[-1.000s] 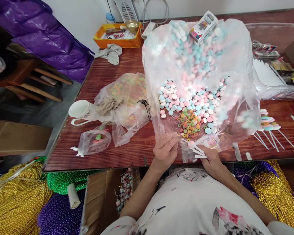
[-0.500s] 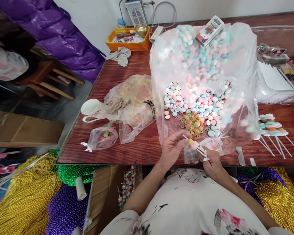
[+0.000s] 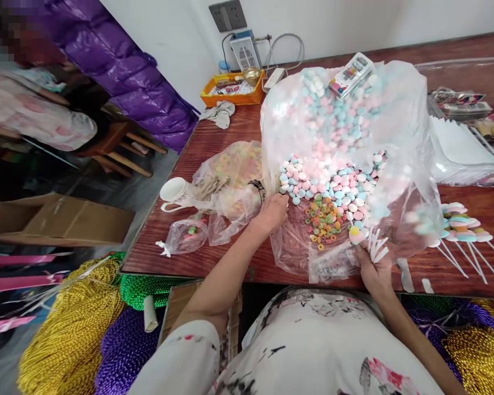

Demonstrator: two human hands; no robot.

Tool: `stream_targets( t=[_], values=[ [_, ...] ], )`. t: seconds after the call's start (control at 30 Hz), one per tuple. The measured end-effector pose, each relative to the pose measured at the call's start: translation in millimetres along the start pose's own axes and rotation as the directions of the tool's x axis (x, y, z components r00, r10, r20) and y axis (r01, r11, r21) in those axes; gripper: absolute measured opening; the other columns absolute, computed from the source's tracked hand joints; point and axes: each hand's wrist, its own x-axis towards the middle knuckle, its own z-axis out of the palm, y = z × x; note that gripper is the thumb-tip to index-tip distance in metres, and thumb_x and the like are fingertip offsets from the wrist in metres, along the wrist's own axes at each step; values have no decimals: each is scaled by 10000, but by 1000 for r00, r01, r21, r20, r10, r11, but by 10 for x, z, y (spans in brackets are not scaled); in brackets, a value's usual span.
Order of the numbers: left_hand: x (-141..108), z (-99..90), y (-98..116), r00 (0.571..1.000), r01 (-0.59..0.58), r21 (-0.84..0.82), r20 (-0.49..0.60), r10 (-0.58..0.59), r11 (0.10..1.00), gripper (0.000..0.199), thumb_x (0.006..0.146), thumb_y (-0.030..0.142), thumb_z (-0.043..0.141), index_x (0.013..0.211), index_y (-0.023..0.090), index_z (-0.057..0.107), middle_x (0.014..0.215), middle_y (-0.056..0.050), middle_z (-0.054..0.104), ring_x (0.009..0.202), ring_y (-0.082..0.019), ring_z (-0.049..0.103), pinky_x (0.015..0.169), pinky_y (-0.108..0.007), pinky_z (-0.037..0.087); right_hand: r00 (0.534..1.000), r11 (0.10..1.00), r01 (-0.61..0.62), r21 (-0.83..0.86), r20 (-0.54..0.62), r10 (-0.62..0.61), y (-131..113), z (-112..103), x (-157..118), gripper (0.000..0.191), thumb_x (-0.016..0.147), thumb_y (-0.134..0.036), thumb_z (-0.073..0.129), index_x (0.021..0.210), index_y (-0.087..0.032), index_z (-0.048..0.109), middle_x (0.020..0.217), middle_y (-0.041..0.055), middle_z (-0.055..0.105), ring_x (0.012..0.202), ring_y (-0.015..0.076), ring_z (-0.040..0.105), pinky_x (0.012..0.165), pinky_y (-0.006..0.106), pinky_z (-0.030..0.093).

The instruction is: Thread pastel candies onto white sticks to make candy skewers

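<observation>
My left hand (image 3: 275, 213) is at the left edge of the clear plastic bag (image 3: 290, 247), beside the pastel pink, white and blue pieces (image 3: 298, 178); its fingertips are too small to read. A bunch of white sticks (image 3: 377, 246) is held in my right hand (image 3: 375, 269) near the table's front edge. At the end of one stick, a pink piece with a yellow one (image 3: 356, 234) shows above my right fingers. Small orange, green and yellow rings (image 3: 324, 219) lie in a pile between my hands, on the plastic.
Left of the bag are a white cup (image 3: 173, 190) and another bag of rings (image 3: 241, 164). Finished-looking stick pieces (image 3: 463, 222) lie at the right, below a clear tray (image 3: 456, 174). An orange tray (image 3: 234, 99) stands behind. Another person (image 3: 61, 123) sits at far left.
My left hand has left the stick pieces and moved left to the bag's edge. My right hand has moved right with the sticks, now fanned out. The view has shifted.
</observation>
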Motion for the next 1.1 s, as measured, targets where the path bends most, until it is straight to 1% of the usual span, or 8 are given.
stream_targets(
  t=[0.13,0.3,0.4,0.53,0.7,0.87,1.03,1.1],
  values=[
    [59,62,-30,998,-54,58,36,52,997,196,789,63,532,899,142,674,933,-122,662,919,-255,619,874,-379,485,995,997,81,-6,54,-81,14,9,-97,196,969,-302,489,915,-223,660,682,8,588,625,178,549,598,309,480],
    [35,193,-104,977,-204,-5,-59,203,979,125,812,172,557,866,160,669,881,-84,614,874,-232,574,843,-366,479,967,972,231,-47,117,-225,31,40,-133,184,942,-216,478,944,-206,662,687,16,620,578,167,551,566,297,465],
    [45,238,-133,977,-197,-77,-96,189,977,80,764,176,597,782,154,672,855,-78,607,852,-224,565,834,-367,471,948,953,294,-69,149,-282,16,32,-97,240,910,-163,462,1038,-201,662,697,15,647,560,162,570,548,285,468],
    [-88,279,-70,976,-197,-146,-122,180,970,187,735,131,584,879,146,703,838,-65,637,824,-208,575,840,-362,465,907,908,407,-100,159,-389,-10,12,-81,377,845,-101,455,1159,-209,635,823,39,718,670,190,666,609,308,524],
    [-404,418,43,948,-305,-319,-187,256,897,196,796,162,612,954,165,728,857,-53,645,807,-179,602,785,-317,487,912,907,391,-155,200,-359,-17,2,-98,409,829,-87,433,1162,-207,639,899,59,746,724,194,697,630,308,548],
    [-596,596,41,886,-429,-268,-310,344,862,168,913,232,573,920,181,733,935,-83,675,883,-192,617,822,-353,511,908,903,394,-168,224,-355,-30,23,-91,467,815,-68,432,1206,-217,639,950,68,761,793,211,725,685,330,580],
    [-694,691,-24,851,-449,-302,-430,300,841,163,925,220,568,980,187,717,1205,-134,642,1114,-224,617,936,-412,527,897,889,420,-184,232,-376,-15,19,-89,528,789,-57,436,1258,-214,621,985,79,763,823,222,733,696,341,590],
    [-697,687,-28,850,-457,-311,-430,306,833,148,914,212,582,977,193,714,1178,-126,660,1112,-226,626,940,-424,533,899,889,411,-203,251,-359,-10,12,-86,510,786,-66,443,1237,-206,634,960,80,764,807,224,731,703,349,595]
  ],
)
